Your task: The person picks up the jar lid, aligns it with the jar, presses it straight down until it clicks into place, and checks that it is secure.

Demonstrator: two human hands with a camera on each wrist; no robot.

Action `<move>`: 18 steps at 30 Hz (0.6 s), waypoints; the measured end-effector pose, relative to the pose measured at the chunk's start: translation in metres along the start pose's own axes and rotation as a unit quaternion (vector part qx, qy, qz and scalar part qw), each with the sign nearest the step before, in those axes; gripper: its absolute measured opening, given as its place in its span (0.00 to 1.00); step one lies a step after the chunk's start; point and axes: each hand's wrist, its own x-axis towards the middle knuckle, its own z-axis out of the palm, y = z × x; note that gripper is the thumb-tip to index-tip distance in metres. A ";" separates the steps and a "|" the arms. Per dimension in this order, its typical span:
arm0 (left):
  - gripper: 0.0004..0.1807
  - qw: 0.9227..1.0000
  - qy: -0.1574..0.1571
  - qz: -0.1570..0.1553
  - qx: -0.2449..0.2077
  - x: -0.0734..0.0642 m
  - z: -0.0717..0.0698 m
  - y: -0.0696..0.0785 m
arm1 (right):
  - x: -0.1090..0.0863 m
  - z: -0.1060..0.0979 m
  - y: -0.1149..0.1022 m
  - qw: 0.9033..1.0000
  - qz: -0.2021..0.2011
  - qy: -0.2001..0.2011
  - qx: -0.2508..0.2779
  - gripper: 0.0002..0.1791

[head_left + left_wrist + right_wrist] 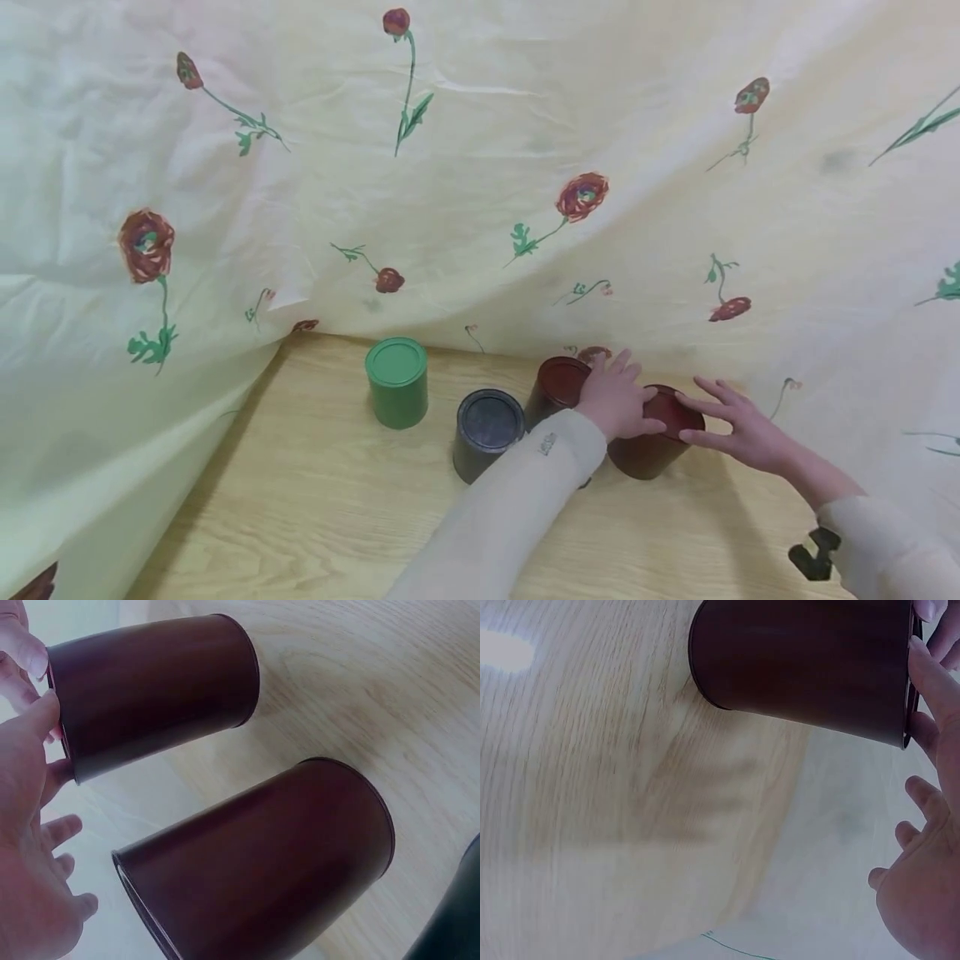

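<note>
A dark red can (643, 454) stands on the wooden table with both hands at its top rim. From its left side, my left hand (617, 398) touches the rim with thumb and index finger, the other fingers spread behind. Opposite, my right hand (738, 423) has its thumb and index finger on the lid's right edge, fingers spread and fairly straight. The left wrist view shows this can (157, 694) upright, with fingertips of both hands at its rim. Beside it is a second dark red can (262, 862), partly covered by the left hand in the head view.
To the left stand a dark grey can (489, 425) and, farther off, a green can (397, 383), both with lids. A flowered cloth (465, 208) hangs behind and along both sides of the wooden table (300, 500). My left forearm crosses in front of the grey can.
</note>
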 end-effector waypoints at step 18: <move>0.35 0.999 0.036 0.027 -0.014 -0.011 -0.035 -0.040 | 0.020 -0.042 -0.030 0.995 -0.018 0.001 -0.095 0.35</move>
